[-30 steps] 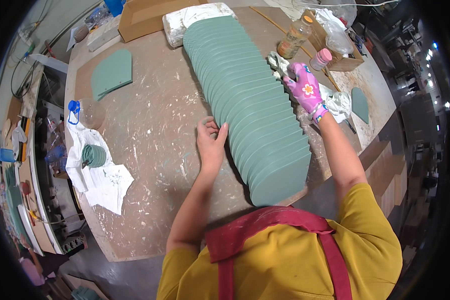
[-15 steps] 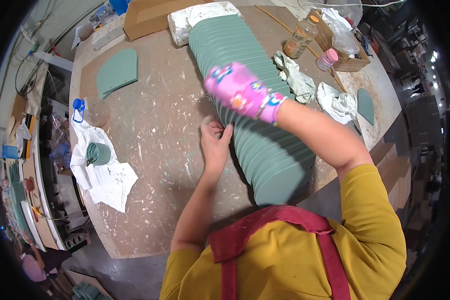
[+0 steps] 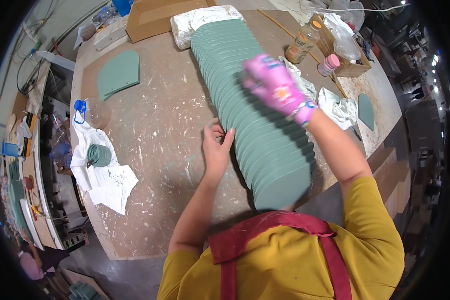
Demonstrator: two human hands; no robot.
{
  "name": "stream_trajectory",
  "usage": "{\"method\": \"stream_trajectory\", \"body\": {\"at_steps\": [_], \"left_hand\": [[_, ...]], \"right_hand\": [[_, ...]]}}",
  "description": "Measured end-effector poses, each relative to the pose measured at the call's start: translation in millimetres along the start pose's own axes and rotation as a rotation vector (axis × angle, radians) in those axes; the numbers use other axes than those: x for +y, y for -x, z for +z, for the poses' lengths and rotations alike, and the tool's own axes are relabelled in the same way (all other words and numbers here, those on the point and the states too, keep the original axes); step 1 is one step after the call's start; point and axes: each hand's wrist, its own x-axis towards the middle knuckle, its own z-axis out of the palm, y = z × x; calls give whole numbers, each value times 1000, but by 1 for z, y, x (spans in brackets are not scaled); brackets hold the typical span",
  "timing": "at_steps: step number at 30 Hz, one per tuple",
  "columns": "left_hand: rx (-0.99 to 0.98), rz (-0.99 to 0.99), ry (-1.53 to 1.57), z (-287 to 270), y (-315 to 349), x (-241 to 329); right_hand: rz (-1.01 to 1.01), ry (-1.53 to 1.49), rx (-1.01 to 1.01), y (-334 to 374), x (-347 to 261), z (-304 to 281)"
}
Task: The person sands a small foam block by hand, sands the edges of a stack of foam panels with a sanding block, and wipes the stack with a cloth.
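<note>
A long row of overlapping green rounded panels (image 3: 270, 150) runs from near my body to the far side of the table. Their edges are fanned like shingles. The far end rests against a white, paint-smeared wrapped block (image 3: 182, 31). My right hand (image 3: 276, 87), in a pink flowered glove, is over the right part of the row. Motion blurs its fingers, and whatever they may hold is hidden. Beside the row's left edge is my bare left hand (image 3: 218, 150), its fingers loosely curled and apart, thumb by the panel edges. I see nothing in it.
On the paint-marked table (image 3: 160, 120), more green panels (image 3: 119, 74) lie at far left. A green coil (image 3: 99, 155) sits on a white cloth (image 3: 107, 187). To the right are crumpled cloths (image 3: 337, 107), a bottle (image 3: 303, 42), a pink-capped jar (image 3: 328, 65) and a cardboard box (image 3: 352, 67).
My gloved right hand has swept to the right across the row, from its left edge toward its right side. My left hand stays almost in place at the left edge.
</note>
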Motion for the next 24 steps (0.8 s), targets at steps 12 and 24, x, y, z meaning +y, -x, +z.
{"method": "stream_trajectory", "body": {"at_steps": [12, 24], "left_hand": [[1, 20, 47, -2, 2, 2], [-45, -53, 125, -6, -4, 6]], "right_hand": [[80, 277, 137, -10, 30, 2], [-194, 150, -6, -35, -24, 2]]}}
